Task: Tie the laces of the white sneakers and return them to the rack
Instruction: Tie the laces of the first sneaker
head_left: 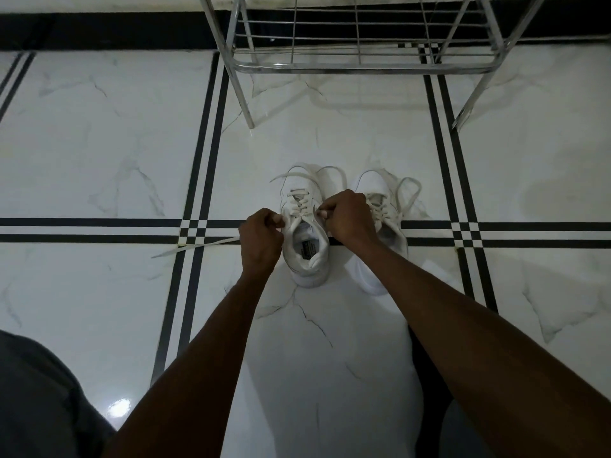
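Observation:
Two white sneakers stand side by side on the floor, toes pointing away from me. The left sneaker point(305, 246) sits between my hands. My left hand point(261, 241) pinches its lace at the left side of the collar, and a loose lace end point(198, 246) trails out to the left across the floor. My right hand point(348, 218) grips the other lace at the right side of the collar. The right sneaker point(385, 206) is partly hidden behind my right wrist, its laces lying loose in loops.
A chrome wire shoe rack point(360, 64) stands just beyond the sneakers, its lowest shelf bare. The floor point(99, 143) is glossy white marble tile with black inlay stripes. My knee in dark cloth point(39, 398) fills the lower left corner.

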The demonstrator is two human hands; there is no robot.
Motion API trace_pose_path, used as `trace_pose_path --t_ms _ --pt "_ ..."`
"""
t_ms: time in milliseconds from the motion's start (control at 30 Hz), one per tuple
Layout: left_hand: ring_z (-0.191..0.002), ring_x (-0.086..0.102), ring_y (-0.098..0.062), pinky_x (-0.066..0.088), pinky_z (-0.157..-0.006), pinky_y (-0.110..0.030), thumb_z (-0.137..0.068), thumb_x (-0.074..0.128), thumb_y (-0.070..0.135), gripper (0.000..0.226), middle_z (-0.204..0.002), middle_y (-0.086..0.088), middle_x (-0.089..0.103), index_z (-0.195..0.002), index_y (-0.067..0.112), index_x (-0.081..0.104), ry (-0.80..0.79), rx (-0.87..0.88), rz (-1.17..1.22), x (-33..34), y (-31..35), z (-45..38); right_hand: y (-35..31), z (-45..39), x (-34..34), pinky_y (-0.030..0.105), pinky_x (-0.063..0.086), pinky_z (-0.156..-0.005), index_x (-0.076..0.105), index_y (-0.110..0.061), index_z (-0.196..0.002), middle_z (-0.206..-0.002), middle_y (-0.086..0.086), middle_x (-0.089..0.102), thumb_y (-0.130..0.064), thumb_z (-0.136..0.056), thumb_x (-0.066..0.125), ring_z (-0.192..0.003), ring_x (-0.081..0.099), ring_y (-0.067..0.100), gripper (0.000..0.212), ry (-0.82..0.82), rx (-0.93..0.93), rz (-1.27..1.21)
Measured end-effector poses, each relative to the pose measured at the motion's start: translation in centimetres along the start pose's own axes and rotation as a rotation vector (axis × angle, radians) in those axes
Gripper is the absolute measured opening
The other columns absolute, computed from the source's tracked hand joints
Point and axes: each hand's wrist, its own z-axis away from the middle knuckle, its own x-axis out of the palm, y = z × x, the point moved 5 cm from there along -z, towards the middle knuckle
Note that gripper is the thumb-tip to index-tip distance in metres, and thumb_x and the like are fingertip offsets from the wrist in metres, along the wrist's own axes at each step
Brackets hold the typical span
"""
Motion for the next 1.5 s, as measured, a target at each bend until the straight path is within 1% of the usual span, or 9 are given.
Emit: trace_pose_path --t_ms 167,400,500,667,767,900,1100,1200,1500 --pt "-0.090 0.072 -0.027 0.062 -0.085 -0.049 -0.081 0.054 -0.014 0.025 -0.094 -0.009 0.076 -0.091 0.003 0.070 -0.033 -0.124 0.149 0.4 -1.2 0.2 0.5 0.0 0.1 0.038 0.061 -0.083 0.083 -0.015 -0.089 -0.093 0.008 0.080 -0.012 -0.083 0.073 -0.091 0.074 0.025 0.012 0.062 0.082 -0.073" --pt "-0.098 0.070 -0.027 0.052 -0.079 -0.029 -0.086 0.048 -0.010 0.024 -0.096 -0.009 0.075 -0.091 0.004 0.067 -0.061 -0.188 0.237 0.4 -1.7 0.6 1.3 0.0 1.0 0.040 0.063 -0.076 0.083 -0.014 -0.090 -0.091 0.007 0.080 -0.009 -0.083 0.074 -0.086 0.075 0.023 0.012 0.040 0.187 -0.160" --pt "-0.099 0.070 -0.027 0.060 -0.086 -0.040 -0.091 0.049 -0.010 0.022 -0.100 -0.011 0.075 -0.093 0.004 0.066 -0.125 -0.145 0.198 0.0 -1.5 0.2 1.0 -0.2 0.6 0.034 0.061 -0.080 0.082 -0.011 -0.091 -0.091 0.010 0.080 -0.011 -0.084 0.075 -0.087 0.075 0.023 0.010 -0.005 0.099 -0.072" --pt "-0.097 0.076 -0.023 0.061 -0.091 -0.051 -0.102 0.060 0.029 0.029 -0.102 -0.008 0.078 -0.101 0.002 0.072 -0.301 -0.150 0.210 -1.6 -2.1 -1.0 0.9 -1.1 -0.9 0.042 0.062 -0.080 0.077 0.000 -0.101 -0.095 0.017 0.077 -0.011 -0.089 0.066 -0.084 0.074 0.032 0.020 -0.354 0.145 0.038" --pt "-0.105 0.073 -0.011 0.056 -0.093 -0.036 -0.101 0.058 0.046 0.041 -0.103 0.000 0.080 -0.101 0.009 0.076 -0.368 -0.113 0.265 -2.8 -1.2 -1.1 -0.4 -1.9 -2.5 0.034 0.059 -0.070 0.075 -0.002 -0.098 -0.088 0.009 0.070 -0.019 -0.093 0.061 -0.069 0.065 0.017 0.023 -0.354 0.086 0.059" --pt "-0.116 0.068 -0.016 0.047 -0.099 -0.035 -0.102 0.055 0.044 0.043 -0.110 -0.004 0.079 -0.106 0.007 0.076 -0.350 -0.201 0.558 -3.7 0.8 -2.0 -2.1 -2.2 -3.0 0.037 0.058 -0.081 0.070 -0.003 -0.091 -0.114 0.018 0.073 -0.030 -0.098 0.057 -0.110 0.069 0.027 0.031 -0.388 0.212 -0.514" --pt "-0.098 0.070 -0.028 0.050 -0.098 -0.049 -0.104 0.051 0.041 0.033 -0.083 0.000 0.075 -0.083 0.017 0.061 -0.343 -0.245 0.730 -2.7 2.1 -1.6 -2.9 -1.3 -1.8 0.032 0.048 -0.075 0.059 -0.017 -0.081 -0.113 0.013 0.075 -0.031 -0.102 0.051 -0.107 0.073 0.025 0.026 -0.414 0.316 -1.054" --pt "-0.092 0.068 -0.022 0.052 -0.088 -0.042 -0.106 0.049 0.035 0.025 -0.090 -0.002 0.069 -0.100 0.014 0.062 -0.332 -0.214 0.714 -2.4 2.5 -1.6 -2.3 -1.3 -1.4 0.029 0.049 -0.072 0.065 -0.017 -0.103 -0.100 0.004 0.072 -0.025 -0.101 0.055 -0.094 0.071 0.020 0.012 -0.364 0.273 -1.030" --pt "-0.081 0.065 -0.006 0.054 -0.070 -0.019 -0.108 0.046 0.021 0.026 -0.105 -0.005 0.069 -0.129 0.019 0.060 -0.356 0.062 0.436 -2.1 3.7 -1.4 -2.0 -1.3 -0.8 0.027 0.049 -0.066 0.058 -0.017 -0.134 -0.103 0.007 0.075 0.004 -0.096 0.054 -0.085 0.070 0.016 0.043 -0.289 0.131 -0.737"
